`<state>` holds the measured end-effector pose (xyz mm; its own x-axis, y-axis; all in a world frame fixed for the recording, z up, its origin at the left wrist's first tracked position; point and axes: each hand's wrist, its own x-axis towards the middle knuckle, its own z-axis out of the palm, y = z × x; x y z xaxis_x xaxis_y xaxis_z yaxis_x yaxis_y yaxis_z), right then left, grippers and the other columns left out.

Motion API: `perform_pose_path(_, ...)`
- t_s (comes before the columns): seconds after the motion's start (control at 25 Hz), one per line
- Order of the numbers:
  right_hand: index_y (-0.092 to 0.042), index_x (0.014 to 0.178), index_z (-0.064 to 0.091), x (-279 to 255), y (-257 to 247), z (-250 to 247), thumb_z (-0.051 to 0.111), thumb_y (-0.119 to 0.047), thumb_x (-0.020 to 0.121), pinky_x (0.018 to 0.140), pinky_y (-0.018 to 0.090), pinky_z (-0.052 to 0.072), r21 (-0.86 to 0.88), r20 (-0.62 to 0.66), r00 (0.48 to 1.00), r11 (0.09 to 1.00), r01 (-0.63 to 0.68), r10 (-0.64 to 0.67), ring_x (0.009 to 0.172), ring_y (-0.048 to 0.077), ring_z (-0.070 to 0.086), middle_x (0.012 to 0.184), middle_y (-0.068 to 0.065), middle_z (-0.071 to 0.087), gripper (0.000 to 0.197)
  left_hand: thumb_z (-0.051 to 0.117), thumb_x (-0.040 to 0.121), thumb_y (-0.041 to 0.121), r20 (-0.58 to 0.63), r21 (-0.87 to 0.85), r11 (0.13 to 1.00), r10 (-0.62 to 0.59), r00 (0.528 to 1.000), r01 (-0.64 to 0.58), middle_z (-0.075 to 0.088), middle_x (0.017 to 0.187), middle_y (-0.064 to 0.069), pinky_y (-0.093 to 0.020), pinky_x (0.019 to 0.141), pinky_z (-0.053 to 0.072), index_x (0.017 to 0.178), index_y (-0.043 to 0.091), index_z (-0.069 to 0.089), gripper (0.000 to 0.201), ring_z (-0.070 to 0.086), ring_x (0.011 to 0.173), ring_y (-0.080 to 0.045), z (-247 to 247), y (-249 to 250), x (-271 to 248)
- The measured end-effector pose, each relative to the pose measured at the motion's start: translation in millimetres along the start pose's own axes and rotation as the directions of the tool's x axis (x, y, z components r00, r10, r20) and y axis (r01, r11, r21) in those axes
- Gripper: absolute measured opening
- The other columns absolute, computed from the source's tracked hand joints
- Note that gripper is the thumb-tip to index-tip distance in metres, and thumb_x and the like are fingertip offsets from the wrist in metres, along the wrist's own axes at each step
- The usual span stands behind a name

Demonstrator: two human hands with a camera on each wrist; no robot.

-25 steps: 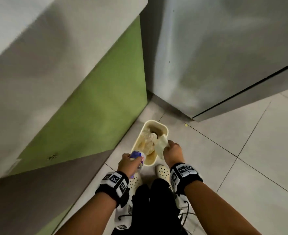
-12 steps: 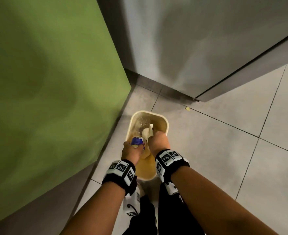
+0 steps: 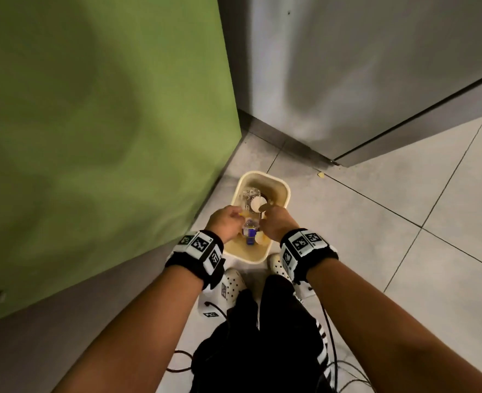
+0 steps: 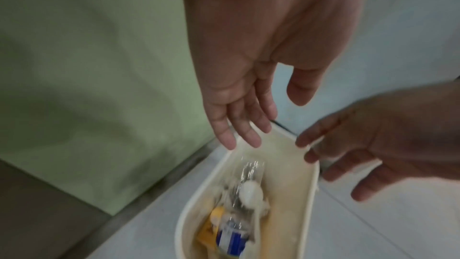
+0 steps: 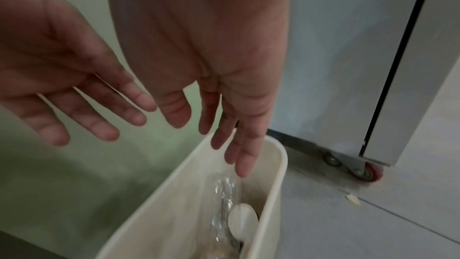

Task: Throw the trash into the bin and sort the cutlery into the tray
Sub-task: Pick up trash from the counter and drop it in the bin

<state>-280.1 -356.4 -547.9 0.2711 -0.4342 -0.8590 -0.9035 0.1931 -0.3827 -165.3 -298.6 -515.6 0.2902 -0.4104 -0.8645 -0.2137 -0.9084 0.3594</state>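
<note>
Although both hands hang right over the bin (image 3: 286, 191), neither holds anything: the wrist views show the left hand (image 4: 251, 70) and the right hand (image 5: 211, 62) with palms down and fingers (image 5: 245, 157) straight and loosely spread, apart from each other and from the rim. Inside the cream-coloured bin, which stands on the tiled floor (image 3: 404, 265) in the corner between a green wall (image 3: 106, 123) and a grey metal cabinet (image 3: 376, 66), lies the trash: a clear plastic bottle (image 3: 249, 222) with a blue label, a round white piece (image 5: 242, 222) that may be a lid or a crumpled cup, and something yellow (image 4: 211, 226) beside the bottle. Motion blur on the bottle in the left wrist view suggests it may be dropping or settling, though that cannot be told for sure. Judging by this, the throwing-away part looks finished or very nearly so, at least for what the hands carried here. A small pale scrap (image 5: 353, 198) lies on the floor near the cabinet's wheel (image 5: 368, 172); whether it counts as trash to pick up is unclear. No cutlery and no tray appear in any view, so the sorting part seems not yet begun, and it probably calls for going elsewhere to find them.
</note>
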Motion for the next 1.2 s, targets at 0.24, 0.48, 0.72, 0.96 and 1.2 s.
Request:
perform_pose_path(0.24,-0.006,0.125,0.056,-149.3,-69.3,-66.1,0.045,-0.011,0.091,0.097,0.033,0.045,-0.211,-0.009,0.976,0.954,0.212,-0.219,0.116,0.032,0.056,0.127,0.017,0.060,0.036,0.052,0.090,0.007,-0.035,-0.047,0.983,0.178,0.983,-0.179,0.062,0.127,-0.016,-0.032,0.101,0.045,0.126,0.004,0.055,0.036,0.058,0.116,-0.029,-79.4,64.7,-167.3)
perform_pose_path(0.48,-0.013,0.120,0.060,-294.1,-158.0,-116.8,0.051,-0.011,0.086,0.095,0.034,0.050,-0.329,-0.013,0.891,0.844,0.424,-0.453,0.109,0.032,0.062,0.121,0.017,0.065,0.036,0.055,0.090,0.011,-0.203,-0.085,0.941,0.305,0.930,-0.327,0.060,0.107,-0.001,-0.019,0.084,0.040,0.126,0.012,0.055,0.036,0.053,0.094,-0.009,-139.2,101.5,-331.2)
perform_pose_path(0.72,-0.014,0.118,0.061,-416.4,-250.2,-130.1,0.052,-0.012,0.089,0.065,0.018,0.037,-0.368,0.146,0.664,0.583,0.724,-0.733,0.079,0.015,0.054,0.101,0.010,0.064,0.030,0.059,0.088,0.015,-0.585,-0.143,0.832,0.365,0.724,-0.536,0.062,0.096,0.005,-0.008,0.067,0.041,0.118,0.014,0.062,0.030,0.054,0.069,0.002,-206.1,88.8,-472.9)
perform_pose_path(0.96,-0.015,0.110,0.063,-453.6,-309.0,-107.0,0.053,-0.015,0.088,0.050,0.009,0.038,-0.314,0.189,0.479,0.409,0.857,-0.857,0.054,0.002,0.051,0.093,-0.001,0.058,0.023,0.058,0.089,0.012,-0.843,-0.248,0.768,0.129,0.522,-0.591,0.060,0.081,0.010,-0.002,0.047,0.039,0.096,0.022,0.062,0.013,0.058,0.052,0.005,-266.5,38.4,-534.5)
perform_pose_path(1.2,-0.013,0.121,0.058,-466.1,-382.8,-34.0,0.056,-0.020,0.088,0.085,0.022,0.040,-0.450,0.254,0.415,0.273,0.850,-0.874,0.093,0.018,0.054,0.125,0.009,0.056,0.033,0.057,0.086,0.008,-0.919,-0.295,0.849,-0.126,0.374,-0.438,0.068,0.101,-0.012,-0.014,0.068,0.049,0.109,0.006,0.066,0.024,0.059,0.080,-0.018,-348.0,-33.4,-529.2)
